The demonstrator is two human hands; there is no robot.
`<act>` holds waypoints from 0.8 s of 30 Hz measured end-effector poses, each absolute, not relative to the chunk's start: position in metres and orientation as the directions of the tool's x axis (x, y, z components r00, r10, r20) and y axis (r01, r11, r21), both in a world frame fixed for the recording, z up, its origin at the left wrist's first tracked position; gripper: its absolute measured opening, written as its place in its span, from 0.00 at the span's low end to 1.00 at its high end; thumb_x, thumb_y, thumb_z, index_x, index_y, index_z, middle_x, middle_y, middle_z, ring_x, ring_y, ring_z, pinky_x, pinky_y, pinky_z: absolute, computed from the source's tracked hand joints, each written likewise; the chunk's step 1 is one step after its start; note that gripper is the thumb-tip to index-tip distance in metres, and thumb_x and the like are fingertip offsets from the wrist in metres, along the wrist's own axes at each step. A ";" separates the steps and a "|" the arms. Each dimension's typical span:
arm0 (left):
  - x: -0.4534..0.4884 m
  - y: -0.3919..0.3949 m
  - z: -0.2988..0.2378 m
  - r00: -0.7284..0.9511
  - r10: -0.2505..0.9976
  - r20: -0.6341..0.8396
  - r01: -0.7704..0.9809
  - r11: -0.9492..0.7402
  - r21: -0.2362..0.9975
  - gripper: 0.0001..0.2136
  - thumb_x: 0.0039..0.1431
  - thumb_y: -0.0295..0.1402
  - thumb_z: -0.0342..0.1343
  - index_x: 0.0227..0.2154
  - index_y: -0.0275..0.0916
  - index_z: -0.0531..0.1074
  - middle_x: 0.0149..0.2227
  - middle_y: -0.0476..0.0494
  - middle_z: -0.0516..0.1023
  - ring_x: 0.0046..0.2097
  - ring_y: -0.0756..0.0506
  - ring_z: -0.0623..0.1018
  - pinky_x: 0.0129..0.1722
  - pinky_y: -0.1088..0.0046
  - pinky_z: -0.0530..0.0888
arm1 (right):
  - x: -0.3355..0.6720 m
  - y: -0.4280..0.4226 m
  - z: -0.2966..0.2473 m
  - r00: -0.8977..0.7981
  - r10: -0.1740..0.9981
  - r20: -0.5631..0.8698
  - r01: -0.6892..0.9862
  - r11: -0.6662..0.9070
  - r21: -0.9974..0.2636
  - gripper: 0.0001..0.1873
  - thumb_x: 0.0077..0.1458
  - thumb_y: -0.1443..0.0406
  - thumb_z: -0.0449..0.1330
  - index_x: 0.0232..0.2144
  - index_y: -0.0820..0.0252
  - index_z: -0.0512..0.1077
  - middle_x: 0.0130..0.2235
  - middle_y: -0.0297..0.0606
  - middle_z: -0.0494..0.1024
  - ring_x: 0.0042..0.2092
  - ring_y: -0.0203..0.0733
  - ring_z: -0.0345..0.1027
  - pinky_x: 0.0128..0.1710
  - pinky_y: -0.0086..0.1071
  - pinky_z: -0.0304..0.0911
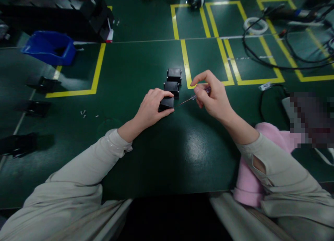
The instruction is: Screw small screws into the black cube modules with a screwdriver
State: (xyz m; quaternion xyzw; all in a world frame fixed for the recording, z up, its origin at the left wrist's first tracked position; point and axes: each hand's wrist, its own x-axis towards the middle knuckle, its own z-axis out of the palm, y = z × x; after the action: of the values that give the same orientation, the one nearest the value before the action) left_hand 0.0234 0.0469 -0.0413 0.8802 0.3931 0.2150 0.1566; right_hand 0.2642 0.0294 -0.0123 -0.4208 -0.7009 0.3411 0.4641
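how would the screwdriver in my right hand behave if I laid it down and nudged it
The screwdriver would probably stay stiff, since it looks straight and metallic toward the tip. It seems light, as the right hand holds it in a fingertip pinch. Nudged, it might slide or roll easily, because the green tabletop looks smooth and shiny.

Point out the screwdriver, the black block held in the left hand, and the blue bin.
Screwdriver (188, 100), head view: on its metal shaft.
Held black block (167, 103), head view: on its upper face.
Blue bin (69, 55), head view: on its wall.
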 end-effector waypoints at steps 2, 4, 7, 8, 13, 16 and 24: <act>0.023 0.047 -0.042 0.596 0.760 0.259 0.626 -0.641 0.444 0.20 0.63 0.39 0.60 0.54 0.40 0.67 0.53 0.39 0.73 0.53 0.38 0.71 0.53 0.59 0.67 | 0.264 0.030 -0.012 -0.204 0.906 0.370 0.289 0.417 -0.862 0.08 0.65 0.58 0.56 0.36 0.55 0.65 0.24 0.26 0.64 0.21 0.29 0.57 0.21 0.31 0.51; 0.023 0.047 -0.043 0.594 0.761 0.259 0.626 -0.640 0.445 0.21 0.62 0.39 0.60 0.55 0.39 0.67 0.53 0.39 0.73 0.53 0.37 0.71 0.53 0.59 0.67 | 0.264 0.030 -0.012 -0.196 0.906 0.375 0.300 0.420 -0.857 0.10 0.65 0.57 0.56 0.35 0.55 0.66 0.26 0.27 0.64 0.21 0.28 0.57 0.21 0.31 0.51; 0.022 0.047 -0.044 0.597 0.757 0.267 0.623 -0.647 0.440 0.22 0.62 0.39 0.60 0.57 0.38 0.66 0.53 0.38 0.74 0.53 0.37 0.72 0.53 0.59 0.68 | 0.263 0.030 -0.011 -0.212 0.903 0.373 0.274 0.421 -0.865 0.08 0.65 0.57 0.56 0.37 0.54 0.65 0.23 0.24 0.61 0.20 0.28 0.56 0.21 0.31 0.51; 0.022 0.048 -0.044 0.598 0.754 0.271 0.621 -0.650 0.439 0.22 0.62 0.39 0.60 0.57 0.38 0.66 0.53 0.38 0.74 0.53 0.37 0.72 0.53 0.59 0.68 | 0.263 0.030 -0.011 -0.217 0.902 0.372 0.268 0.422 -0.866 0.07 0.65 0.58 0.56 0.38 0.53 0.64 0.22 0.24 0.60 0.20 0.29 0.56 0.21 0.31 0.51; 0.022 0.048 -0.044 0.592 0.762 0.261 0.633 -0.641 0.434 0.24 0.62 0.39 0.61 0.58 0.38 0.65 0.54 0.37 0.73 0.53 0.36 0.72 0.53 0.59 0.68 | 0.264 0.030 -0.013 -0.211 0.900 0.381 0.279 0.429 -0.859 0.07 0.65 0.57 0.56 0.39 0.53 0.64 0.21 0.23 0.60 0.20 0.31 0.57 0.21 0.32 0.52; 0.023 0.048 -0.043 0.592 0.763 0.261 0.631 -0.640 0.438 0.23 0.62 0.40 0.60 0.58 0.38 0.66 0.54 0.37 0.73 0.53 0.36 0.72 0.53 0.58 0.68 | 0.263 0.030 -0.014 -0.194 0.913 0.359 0.297 0.403 -0.865 0.11 0.66 0.54 0.55 0.36 0.53 0.64 0.21 0.23 0.62 0.18 0.29 0.58 0.20 0.31 0.51; 0.023 0.047 -0.042 0.590 0.768 0.250 0.639 -0.633 0.437 0.23 0.62 0.39 0.60 0.57 0.38 0.66 0.53 0.37 0.73 0.53 0.36 0.71 0.53 0.58 0.68 | 0.263 0.030 -0.016 -0.183 0.904 0.386 0.298 0.425 -0.855 0.10 0.66 0.54 0.55 0.38 0.52 0.63 0.20 0.22 0.60 0.18 0.31 0.57 0.21 0.33 0.53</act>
State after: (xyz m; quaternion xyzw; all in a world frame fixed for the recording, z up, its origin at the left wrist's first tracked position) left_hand 0.0229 0.0474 -0.0418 0.8786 0.4003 0.2116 0.1521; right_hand 0.2629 0.0303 -0.0156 -0.4299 -0.6991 0.3204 0.4731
